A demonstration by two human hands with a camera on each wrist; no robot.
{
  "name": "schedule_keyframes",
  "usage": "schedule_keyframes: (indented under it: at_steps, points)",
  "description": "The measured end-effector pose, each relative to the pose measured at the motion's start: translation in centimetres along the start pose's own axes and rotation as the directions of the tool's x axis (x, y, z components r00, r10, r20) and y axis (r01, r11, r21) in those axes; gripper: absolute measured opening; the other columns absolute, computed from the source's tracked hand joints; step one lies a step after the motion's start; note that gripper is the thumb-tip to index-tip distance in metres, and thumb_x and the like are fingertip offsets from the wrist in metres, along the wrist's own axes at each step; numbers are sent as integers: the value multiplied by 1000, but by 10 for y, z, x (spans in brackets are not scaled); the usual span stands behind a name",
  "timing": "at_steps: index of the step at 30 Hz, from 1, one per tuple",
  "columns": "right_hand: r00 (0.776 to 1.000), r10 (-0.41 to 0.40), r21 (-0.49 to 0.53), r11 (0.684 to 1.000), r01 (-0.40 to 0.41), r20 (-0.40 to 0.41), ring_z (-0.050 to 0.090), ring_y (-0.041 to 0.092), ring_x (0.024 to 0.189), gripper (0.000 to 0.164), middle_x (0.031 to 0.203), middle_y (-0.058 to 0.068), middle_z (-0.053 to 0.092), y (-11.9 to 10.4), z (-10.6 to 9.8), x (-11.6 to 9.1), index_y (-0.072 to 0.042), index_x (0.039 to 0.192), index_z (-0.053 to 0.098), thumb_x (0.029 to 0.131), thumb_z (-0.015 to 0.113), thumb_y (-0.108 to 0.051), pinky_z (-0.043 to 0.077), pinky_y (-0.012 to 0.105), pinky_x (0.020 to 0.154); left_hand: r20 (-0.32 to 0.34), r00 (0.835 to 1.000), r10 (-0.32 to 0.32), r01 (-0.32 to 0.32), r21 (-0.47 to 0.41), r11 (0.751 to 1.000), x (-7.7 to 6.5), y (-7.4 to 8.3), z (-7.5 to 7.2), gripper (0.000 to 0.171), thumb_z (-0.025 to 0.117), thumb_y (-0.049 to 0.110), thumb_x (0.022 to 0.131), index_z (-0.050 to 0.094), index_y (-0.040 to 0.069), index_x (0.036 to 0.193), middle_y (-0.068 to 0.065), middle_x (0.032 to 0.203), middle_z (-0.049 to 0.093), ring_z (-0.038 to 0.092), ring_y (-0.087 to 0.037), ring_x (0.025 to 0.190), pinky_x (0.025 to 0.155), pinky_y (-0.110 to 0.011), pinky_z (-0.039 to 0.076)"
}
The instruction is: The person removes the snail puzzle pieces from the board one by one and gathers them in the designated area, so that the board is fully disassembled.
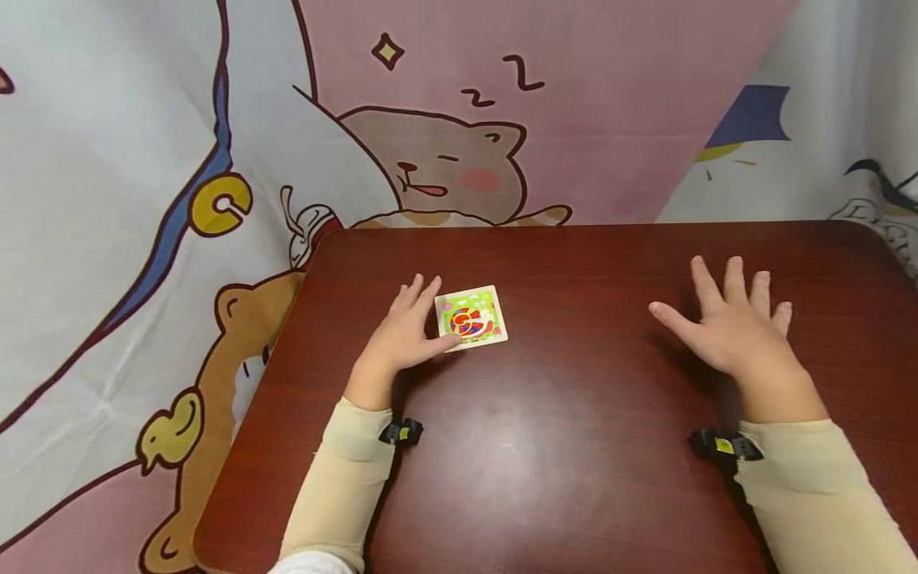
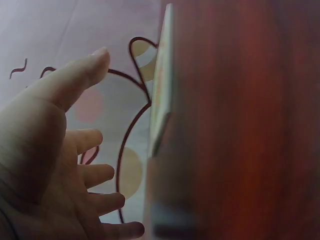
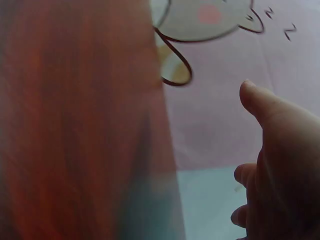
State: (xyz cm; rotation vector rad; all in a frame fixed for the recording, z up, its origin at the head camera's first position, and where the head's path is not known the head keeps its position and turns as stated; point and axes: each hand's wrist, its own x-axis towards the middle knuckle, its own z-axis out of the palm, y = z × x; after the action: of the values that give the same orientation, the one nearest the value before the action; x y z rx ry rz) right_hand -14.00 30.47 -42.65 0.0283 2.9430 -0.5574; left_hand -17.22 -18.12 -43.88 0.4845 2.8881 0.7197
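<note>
A small square wooden puzzle board [image 1: 482,307] with a pale rim lies flat on the table [image 1: 545,446]; its picture is a colourful snail on green. Just left of it is my left hand [image 1: 405,331], fingers spread, with the thumb over the lower left corner in the head view. From the left wrist, the board [image 2: 161,90] appears edge-on, with a gap between it and the hand [image 2: 55,150]. Far to the right, my right hand [image 1: 739,335] hovers over the table with straight, spread fingers and holds nothing. The right wrist view shows this hand [image 3: 290,160] only partly.
A cloth [image 1: 588,96] printed with cartoon animals hangs behind the table and along its left side. Both forearms wear pale sleeves [image 1: 340,470] and black wrist straps [image 1: 726,445]. The tabletop is dark reddish brown with rounded corners.
</note>
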Motion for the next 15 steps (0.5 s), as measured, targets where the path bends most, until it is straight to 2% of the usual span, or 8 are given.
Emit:
schedule_keyframes:
  at_steps: [4, 7, 11, 15]
  points:
    - [996, -44, 35, 999, 41, 77, -16, 67, 150, 109, 169, 35, -17, -10, 15, 8, -11, 171, -5, 100, 38, -81, -4, 88, 106, 39, 999, 22, -21, -32, 999, 4, -1, 10, 111, 81, 56, 86, 24, 12, 171, -21, 176, 18, 16, -47, 160, 125, -60, 22]
    - [991, -88, 118, 990, 76, 102, -3, 66, 152, 105, 171, 37, -2, -22, 23, 13, 0, 170, 9, 104, 43, -74, 4, 86, 110, 49, 998, 46, -43, -60, 997, 6, -3, 13, 112, 84, 51, 87, 24, 10, 171, -20, 176, 20, 17, -44, 161, 126, -58, 20]
    - [986, -149, 237, 963, 129, 68, 19, 61, 152, 92, 166, 38, 24, -42, 31, 19, 8, 163, 32, 107, 52, -62, 18, 78, 114, 52, 996, 73, -69, -80, 994, 8, -7, 14, 111, 88, 46, 85, 27, 9, 170, -19, 174, 24, 18, -44, 161, 126, -61, 19]
    - [983, -184, 300, 939, 169, 22, 32, 54, 149, 81, 160, 33, 40, -63, 38, 24, 4, 157, 45, 106, 57, -58, 27, 72, 115, 63, 994, 91, -87, -72, 994, 10, -13, 14, 109, 90, 44, 83, 32, 10, 169, -16, 173, 30, 18, -42, 161, 124, -65, 17]
